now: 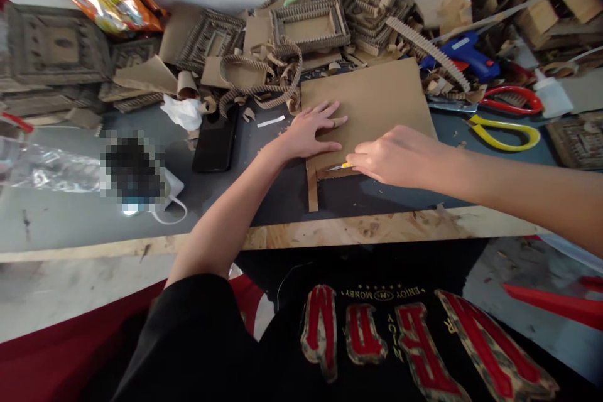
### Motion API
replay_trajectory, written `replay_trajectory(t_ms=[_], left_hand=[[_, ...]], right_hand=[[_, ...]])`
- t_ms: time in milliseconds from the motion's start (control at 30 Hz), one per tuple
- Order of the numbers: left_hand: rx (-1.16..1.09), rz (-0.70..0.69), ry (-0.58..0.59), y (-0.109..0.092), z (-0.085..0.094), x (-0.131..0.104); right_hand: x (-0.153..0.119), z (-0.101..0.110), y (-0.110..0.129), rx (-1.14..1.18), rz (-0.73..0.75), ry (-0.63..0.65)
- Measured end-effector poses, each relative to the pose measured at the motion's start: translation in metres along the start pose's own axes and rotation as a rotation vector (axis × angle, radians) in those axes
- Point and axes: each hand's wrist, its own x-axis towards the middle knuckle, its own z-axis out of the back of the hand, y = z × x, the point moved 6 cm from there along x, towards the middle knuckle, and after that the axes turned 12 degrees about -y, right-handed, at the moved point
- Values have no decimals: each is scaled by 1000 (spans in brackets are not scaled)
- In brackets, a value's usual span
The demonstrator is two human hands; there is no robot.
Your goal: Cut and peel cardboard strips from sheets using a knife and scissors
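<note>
A flat sheet of brown cardboard (377, 100) lies on the dark tabletop in front of me. My left hand (318, 129) rests flat on its left side with the fingers spread. My right hand (396, 157) is closed around a yellow utility knife (347, 165). The knife's thin blade points left and meets the cardboard near its front edge. A narrow cardboard strip (313, 191) sticks out toward me at the sheet's front left corner. Most of the knife's handle is hidden in my right hand.
Corrugated cardboard frames (308, 25) and curled strips are heaped along the wall. A black phone (215, 141) lies left of my left hand. To the right are yellow-handled scissors (509, 138), red-handled pliers (513, 100), a blue glue gun (471, 56) and a white bottle (553, 94).
</note>
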Motion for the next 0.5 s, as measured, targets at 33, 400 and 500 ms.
replay_trajectory(t_ms=[33, 400, 500], left_hand=[[-1, -4, 4, 0, 0, 0], [26, -7, 0, 0, 0, 1], [17, -12, -1, 1, -1, 1]], right_hand=[[-3, 0, -2, -3, -2, 2], [-21, 2, -15, 33, -23, 6], [-29, -1, -23, 103, -122, -48]])
